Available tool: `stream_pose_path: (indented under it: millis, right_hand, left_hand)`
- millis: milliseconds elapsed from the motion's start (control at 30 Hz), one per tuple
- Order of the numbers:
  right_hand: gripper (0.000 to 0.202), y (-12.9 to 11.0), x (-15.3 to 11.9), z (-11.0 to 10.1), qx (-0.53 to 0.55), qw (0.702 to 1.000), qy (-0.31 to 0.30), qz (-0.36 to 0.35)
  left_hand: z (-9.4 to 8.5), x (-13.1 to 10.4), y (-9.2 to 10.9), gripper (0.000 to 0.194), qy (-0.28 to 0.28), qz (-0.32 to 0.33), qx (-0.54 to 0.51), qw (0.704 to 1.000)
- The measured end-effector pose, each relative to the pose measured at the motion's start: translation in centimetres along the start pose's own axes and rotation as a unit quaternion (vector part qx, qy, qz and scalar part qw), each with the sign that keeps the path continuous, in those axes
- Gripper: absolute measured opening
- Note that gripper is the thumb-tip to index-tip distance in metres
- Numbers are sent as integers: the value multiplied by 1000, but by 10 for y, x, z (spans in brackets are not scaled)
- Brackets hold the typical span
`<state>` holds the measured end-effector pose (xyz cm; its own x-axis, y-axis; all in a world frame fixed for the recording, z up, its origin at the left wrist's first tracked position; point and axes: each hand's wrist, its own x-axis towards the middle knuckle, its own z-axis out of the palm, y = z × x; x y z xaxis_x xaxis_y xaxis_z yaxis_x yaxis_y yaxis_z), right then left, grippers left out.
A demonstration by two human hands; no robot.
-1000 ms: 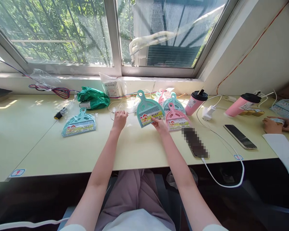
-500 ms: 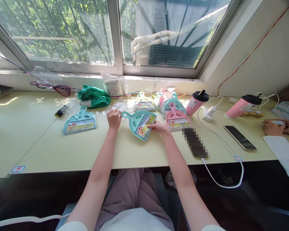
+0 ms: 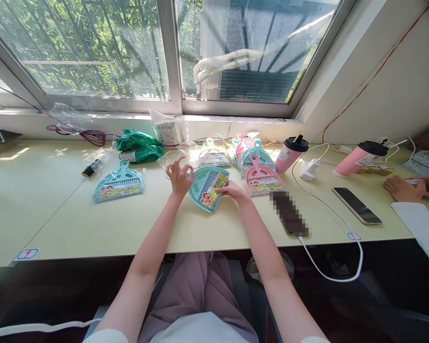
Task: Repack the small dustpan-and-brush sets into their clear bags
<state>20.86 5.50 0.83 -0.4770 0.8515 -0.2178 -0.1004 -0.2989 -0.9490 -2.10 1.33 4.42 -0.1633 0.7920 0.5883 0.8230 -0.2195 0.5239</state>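
Note:
My right hand (image 3: pixel 233 190) grips the lower right side of a teal dustpan-and-brush set (image 3: pixel 204 186), thumb over its yellow label. The set is tilted above the table, its handle end toward my left hand (image 3: pixel 179 176). That hand is raised beside the handle with fingers spread and curved; the handle is hidden behind it. A bagged blue set (image 3: pixel 118 183) lies to the left. On the right lies a pink set (image 3: pixel 261 176), with another teal set (image 3: pixel 258 155) behind it. A pale yellow set (image 3: pixel 214 155) lies further back.
Along the back are a green bag (image 3: pixel 141 146), a clear bag (image 3: pixel 169 131) and coiled wires (image 3: pixel 93 136). A screwdriver (image 3: pixel 92 167) lies left. Pink cups (image 3: pixel 289 156), a charger (image 3: pixel 309 169) and phones (image 3: pixel 357 206) stand or lie right, near another person's hands (image 3: pixel 405 189).
My left hand has moved right, over the teal set's handle, and its fingers have spread. The teal set has shifted slightly left in my right hand.

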Motion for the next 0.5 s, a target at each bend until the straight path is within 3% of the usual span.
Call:
stream_pose_path:
  millis: [167,233,333,400,500]
  right_hand:
    - [45,3,4,1,39,998,44,-26]
    - [44,3,5,2,70,994,67,-54]
    - [43,4,4,6,110,986,84,-90]
    - [40,4,4,9,127,983,95,-95]
    - [34,4,4,15,142,979,120,-82]
  left_hand:
    - [6,-5,12,11,-56,53,-42,996]
    - [12,-7,13,32,-23,29,-60,997]
    - [20,-3,9,74,38,-69,-165,983]
    - [25,1,2,76,-25,-120,-313,942]
    - [29,4,-6,71,-190,-160,-502,829]
